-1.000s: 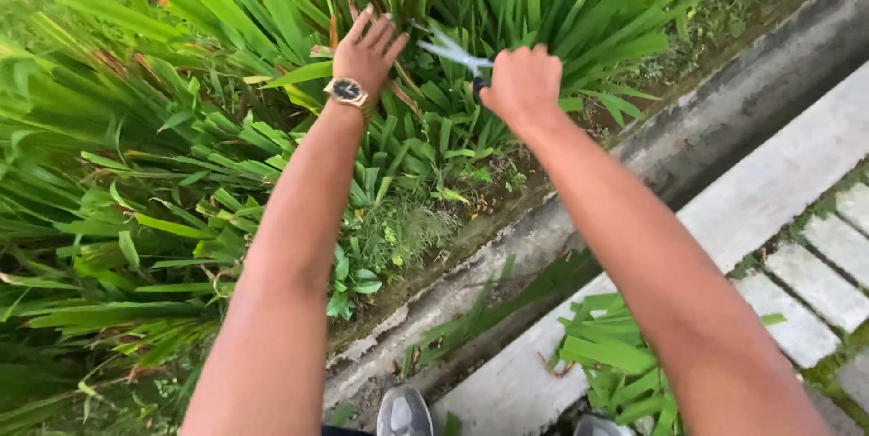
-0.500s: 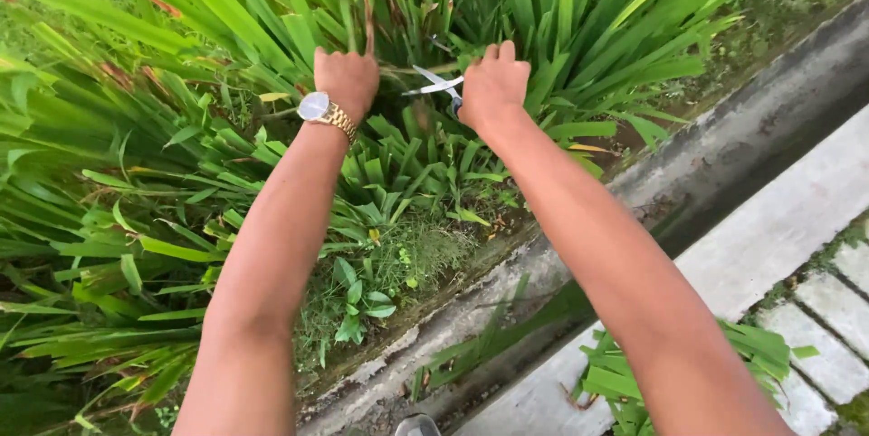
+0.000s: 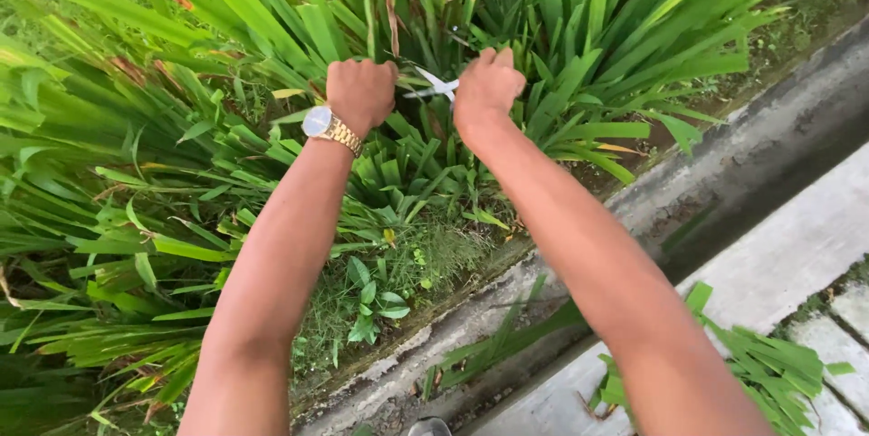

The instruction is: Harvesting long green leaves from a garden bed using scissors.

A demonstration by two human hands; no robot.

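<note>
My left hand (image 3: 360, 92), with a gold wristwatch (image 3: 324, 126) on the wrist, is closed around a browning upright leaf (image 3: 389, 1) of a dense plant with long green blades (image 3: 561, 28). My right hand (image 3: 486, 85) grips a pair of silver scissors (image 3: 433, 85), whose blades point left toward the held leaf, just right of my left fist. The scissor handles are hidden inside my fingers.
A concrete curb and shallow drain (image 3: 742, 173) run diagonally at the right. Cut green leaves (image 3: 760, 354) lie in a pile on the pale paving at the lower right. Low weeds (image 3: 380, 296) grow by the curb. The tip of a shoe (image 3: 430, 427) shows at the bottom edge.
My left hand went from open over the leaves to closed around a brown leaf. My right hand has moved the scissors closer to that leaf. The view shifted slightly.
</note>
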